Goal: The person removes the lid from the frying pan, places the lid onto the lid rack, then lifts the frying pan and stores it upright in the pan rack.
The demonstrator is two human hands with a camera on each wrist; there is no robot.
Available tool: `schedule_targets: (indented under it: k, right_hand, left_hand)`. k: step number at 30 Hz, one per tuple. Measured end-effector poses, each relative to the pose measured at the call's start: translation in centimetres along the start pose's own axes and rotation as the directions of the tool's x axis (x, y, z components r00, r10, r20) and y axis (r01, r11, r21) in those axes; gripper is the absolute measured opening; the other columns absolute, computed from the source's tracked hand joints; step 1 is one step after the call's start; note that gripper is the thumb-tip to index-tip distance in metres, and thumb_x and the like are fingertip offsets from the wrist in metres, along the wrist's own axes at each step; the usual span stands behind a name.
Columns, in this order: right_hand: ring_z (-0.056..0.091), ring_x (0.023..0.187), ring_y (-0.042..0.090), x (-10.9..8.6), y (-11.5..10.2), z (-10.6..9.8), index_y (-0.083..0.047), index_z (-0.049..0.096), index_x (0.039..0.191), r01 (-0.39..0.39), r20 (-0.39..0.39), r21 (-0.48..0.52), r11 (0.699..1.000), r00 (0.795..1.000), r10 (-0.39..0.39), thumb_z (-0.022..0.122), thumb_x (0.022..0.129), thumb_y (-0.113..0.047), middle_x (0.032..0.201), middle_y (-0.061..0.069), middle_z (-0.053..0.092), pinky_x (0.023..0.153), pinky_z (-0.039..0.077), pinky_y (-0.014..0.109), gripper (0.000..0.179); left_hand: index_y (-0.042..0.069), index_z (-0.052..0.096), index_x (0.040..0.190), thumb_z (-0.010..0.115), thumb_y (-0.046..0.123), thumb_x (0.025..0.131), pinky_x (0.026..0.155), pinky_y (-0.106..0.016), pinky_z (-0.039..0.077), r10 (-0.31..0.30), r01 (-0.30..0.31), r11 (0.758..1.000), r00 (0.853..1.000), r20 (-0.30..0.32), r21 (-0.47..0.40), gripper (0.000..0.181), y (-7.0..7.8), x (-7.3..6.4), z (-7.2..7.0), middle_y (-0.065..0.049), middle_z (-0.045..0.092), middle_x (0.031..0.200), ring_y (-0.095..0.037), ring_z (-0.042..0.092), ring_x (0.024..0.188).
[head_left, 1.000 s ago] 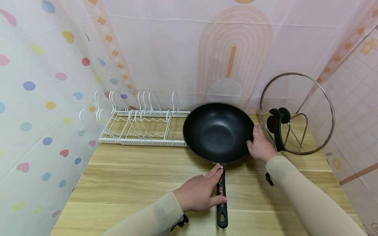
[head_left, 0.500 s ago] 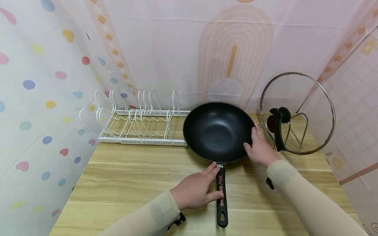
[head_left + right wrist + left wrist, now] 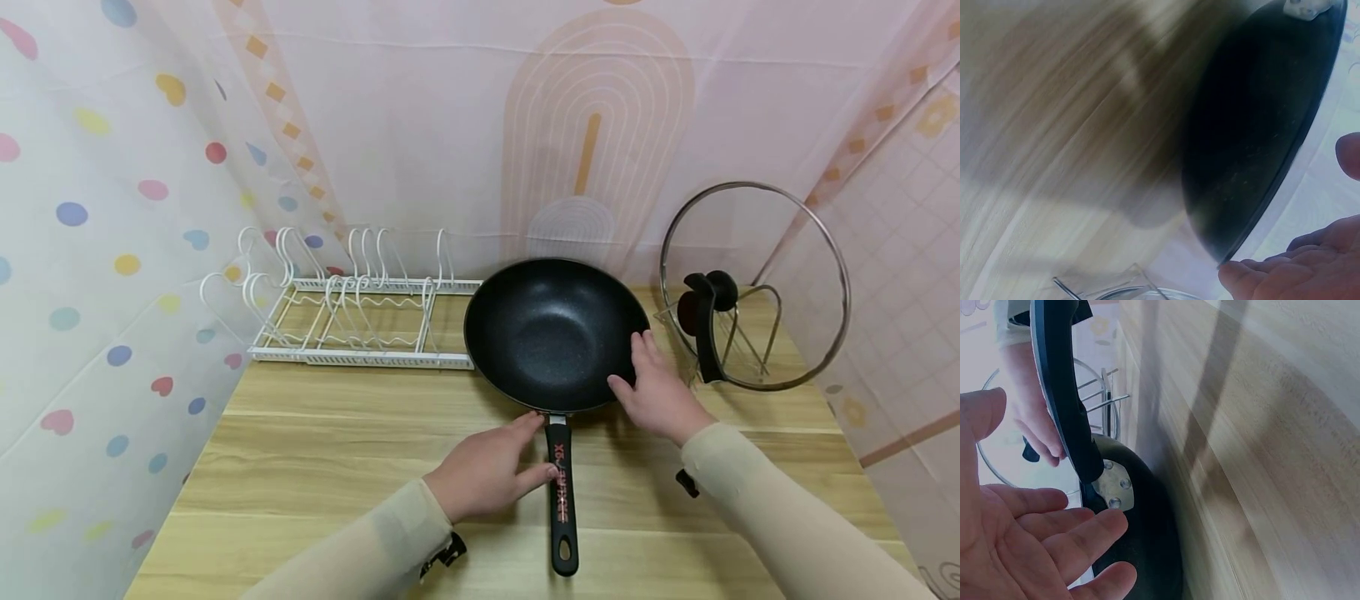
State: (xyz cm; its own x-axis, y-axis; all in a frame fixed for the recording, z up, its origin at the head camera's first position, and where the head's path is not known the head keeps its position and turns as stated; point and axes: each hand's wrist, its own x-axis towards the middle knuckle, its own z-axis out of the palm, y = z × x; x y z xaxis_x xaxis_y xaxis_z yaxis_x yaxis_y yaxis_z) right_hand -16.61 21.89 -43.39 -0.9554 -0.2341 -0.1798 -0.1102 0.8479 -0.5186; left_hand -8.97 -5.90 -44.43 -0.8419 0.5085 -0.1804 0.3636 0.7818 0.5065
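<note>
A black wok [image 3: 555,333] sits on the wooden table, its handle [image 3: 562,500] with red lettering pointing toward me. My left hand [image 3: 483,467] lies just left of the handle, fingers extended toward the metal bracket [image 3: 1113,487] where handle meets pan. In the left wrist view its fingers are loosely spread with nothing between them. At the wok's right edge is my right hand [image 3: 660,392], fingers reaching along the rim and thumb over the pan's lower right. The right wrist view shows the fingertips [image 3: 1235,275] right at the rim, the thumb held apart.
A white wire rack [image 3: 367,358] with upright hooks stands left of the wok, its right end close to the pan. On the right, a glass lid [image 3: 843,283] with a black knob leans upright in a wire stand [image 3: 776,325]. Patterned curtains [image 3: 420,125] enclose the back and sides.
My left hand has slid left off the handle, its thumb drawing back. My right hand has shifted slightly toward me along the rim. The wok has stayed nearly still.
</note>
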Motion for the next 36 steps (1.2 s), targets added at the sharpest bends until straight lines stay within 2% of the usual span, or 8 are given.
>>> schedule_targets:
  k: [6,11,14,20,23,27,32,36]
  right_hand:
    - [0.018,0.157,0.053,-1.4,-1.0,0.2,0.009,0.006,0.165,0.012,-0.008,-0.027,1.0,1.0,-0.012,0.052,0.11,-0.041,0.173,0.032,-0.003,0.121,0.029,0.068,0.087]
    - [0.015,0.159,0.051,-2.6,-2.0,0.2,0.01,0.014,0.164,0.015,-0.048,-0.048,0.999,0.999,-0.018,0.054,0.109,-0.044,0.172,0.033,0.007,0.123,0.022,0.072,0.086]
    - [0.021,0.157,0.051,-3.5,-2.7,0.2,0.011,0.022,0.162,0.007,-0.077,-0.046,0.999,0.997,-0.011,0.054,0.109,-0.042,0.171,0.034,0.015,0.123,0.024,0.07,0.082]
    - [0.057,0.134,0.049,-4.8,-4.2,0.3,0.008,0.052,0.148,-0.002,-0.112,-0.086,0.996,0.994,-0.008,0.053,0.109,-0.042,0.147,0.031,0.058,0.11,0.045,0.065,0.063]
    - [0.069,0.119,0.043,-5.2,-4.7,0.5,0.003,0.063,0.137,-0.001,-0.083,-0.098,0.995,0.997,-0.007,0.051,0.109,-0.043,0.129,0.024,0.072,0.101,0.053,0.061,0.055]
    - [0.074,0.105,0.03,-5.5,-5.0,0.9,-0.004,0.072,0.124,0.006,-0.006,-0.078,0.997,1.0,-0.006,0.053,0.109,-0.041,0.118,0.014,0.077,0.094,0.057,0.054,0.044]
    - [0.064,0.08,0.015,-5.8,-5.0,1.9,-0.01,0.075,0.111,0.022,0.082,-0.014,1.0,0.996,-0.021,0.058,0.108,-0.036,0.096,0.003,0.075,0.074,0.056,0.04,0.032]
    - [0.063,0.081,0.012,-6.0,-5.0,2.6,-0.01,0.076,0.108,0.033,0.133,0.058,0.998,0.99,-0.041,0.06,0.107,-0.034,0.094,0.0,0.074,0.075,0.055,0.039,0.03]
  left_hand:
    - [0.007,0.049,0.156,0.053,0.06,0.105,0.113,-0.046,0.051,-0.055,0.055,0.999,0.998,-0.013,0.0,0.074,-0.4,0.3,-0.1,-0.01,0.059,0.154,-0.027,0.062,0.137]
    - [0.008,0.053,0.154,0.051,0.062,0.105,0.111,-0.048,0.051,-0.086,0.087,0.994,0.996,0.008,-0.067,0.073,-0.6,0.5,-0.2,-0.01,0.063,0.149,-0.028,0.064,0.134]
    - [0.009,0.054,0.153,0.051,0.062,0.105,0.11,-0.048,0.053,-0.104,0.107,0.985,0.994,0.03,-0.134,0.072,-0.7,0.6,-0.1,-0.01,0.065,0.147,-0.027,0.066,0.131]
    - [0.011,0.059,0.148,0.049,0.061,0.106,0.109,-0.047,0.053,-0.12,0.131,0.957,0.991,0.056,-0.26,0.067,-1.1,1.1,0.5,-0.008,0.066,0.146,-0.025,0.067,0.129]
    - [0.01,0.062,0.145,0.049,0.06,0.106,0.111,-0.048,0.051,-0.119,0.134,0.943,0.991,0.067,-0.305,0.064,-1.3,1.5,0.8,-0.007,0.068,0.143,-0.026,0.065,0.131]
    - [0.009,0.064,0.142,0.051,0.057,0.107,0.11,-0.05,0.051,-0.118,0.141,0.915,0.989,0.084,-0.377,0.061,-1.5,1.9,1.1,-0.008,0.071,0.135,-0.025,0.066,0.125]
    - [0.007,0.066,0.139,0.053,0.052,0.107,0.102,-0.048,0.054,-0.115,0.154,0.865,0.987,0.11,-0.478,0.056,-1.8,2.3,1.6,-0.005,0.076,0.114,-0.017,0.07,0.105]
    - [0.007,0.069,0.134,0.053,0.05,0.108,0.099,-0.047,0.055,-0.116,0.163,0.825,0.986,0.12,-0.541,0.053,-1.9,2.6,2.0,-0.005,0.076,0.109,-0.017,0.07,0.103]
